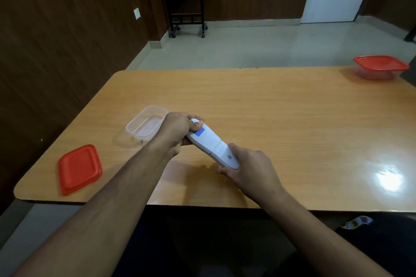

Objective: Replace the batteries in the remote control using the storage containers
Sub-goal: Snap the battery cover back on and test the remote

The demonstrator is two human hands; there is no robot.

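1. Remote control point(212, 143): white, long and slim, back side up. A small blue label sits near its far end and a small dark printed code near its near end. A thin seam line crosses the back between the two.
2. Position: the remote control is held above the desk point(281, 119), slanting from far-left to near-right, between both hands.
3. Left hand point(177, 131): fingers curled round the far end of the remote control, thumb lying on top just beside the blue label. Clamped on it.
4. Right hand point(252, 168): grips the near end, fingers wrapped under and around it, covering the end just past the printed code. Whether the battery cover is on or off cannot be told with certainty; the back appears closed.
5. Open clear plastic container point(144, 127): stands on the desk just beyond and left of the left hand, partly hidden by that wrist. Its contents cannot be made out.
6. Loose red lid point(78, 168): lies flat on the desk near the left edge, apart from the open container.
7. Second clear container with a red lid point(380, 66) fitted: stands at the far right corner of the desk, well apart from both hands.
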